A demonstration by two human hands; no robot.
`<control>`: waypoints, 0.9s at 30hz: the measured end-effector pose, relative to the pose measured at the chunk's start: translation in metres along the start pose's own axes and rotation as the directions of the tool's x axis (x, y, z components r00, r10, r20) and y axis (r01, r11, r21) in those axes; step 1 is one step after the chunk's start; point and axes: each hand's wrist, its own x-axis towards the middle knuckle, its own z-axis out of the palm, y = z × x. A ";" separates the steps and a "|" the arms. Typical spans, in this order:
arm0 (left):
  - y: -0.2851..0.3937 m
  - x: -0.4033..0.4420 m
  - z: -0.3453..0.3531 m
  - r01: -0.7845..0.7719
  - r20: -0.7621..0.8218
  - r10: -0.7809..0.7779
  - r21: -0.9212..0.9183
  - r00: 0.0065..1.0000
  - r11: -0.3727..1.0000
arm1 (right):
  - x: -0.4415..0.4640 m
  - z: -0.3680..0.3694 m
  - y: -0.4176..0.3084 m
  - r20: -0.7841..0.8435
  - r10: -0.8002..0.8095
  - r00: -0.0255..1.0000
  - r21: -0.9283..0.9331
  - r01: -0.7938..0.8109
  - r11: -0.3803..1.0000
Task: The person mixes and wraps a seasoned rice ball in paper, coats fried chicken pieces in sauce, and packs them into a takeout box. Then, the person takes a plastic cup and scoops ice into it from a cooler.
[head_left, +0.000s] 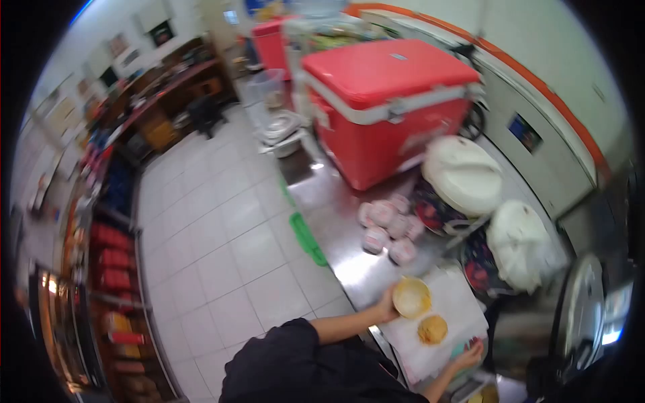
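My left hand [388, 306] grips the edge of a round yellow-rimmed piece [412, 297] with a pale middle; whether it is a bun half or a shallow bowl I cannot tell. Below it, a round golden-brown piece of food [432, 330] lies on white paper sheets [453, 302]. My right hand [470, 356] is at the paper's lower right edge, its fingers closed near a small dark red thing and a greenish patch, both blurred. Several round paper-wrapped bundles [384, 213] are heaped on the steel table [359, 262] beyond the paper.
A large red cooler [386, 127] stands on the far part of the table. Two white-lidded containers [463, 174] [517, 245] line the right side, with a big metal pot [537, 329] nearer. A scale [282, 131] sits at the far left corner. A green object [306, 238] hangs beside the table edge.
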 end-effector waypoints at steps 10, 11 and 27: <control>0.022 -0.010 0.061 -0.043 0.135 0.026 0.126 0.990 0.991 | -0.088 -0.037 -0.314 0.307 -0.797 0.520 0.915 -0.392 0.096; 0.025 -0.012 0.068 -0.011 0.133 -0.001 0.092 0.991 0.996 | -0.094 -0.037 -0.333 0.270 -0.858 0.437 0.905 -0.419 0.071; 0.028 0.022 0.018 -0.087 -0.033 0.216 0.847 0.976 0.524 | -0.100 -0.057 -0.361 0.407 -0.887 0.217 0.817 -0.520 0.248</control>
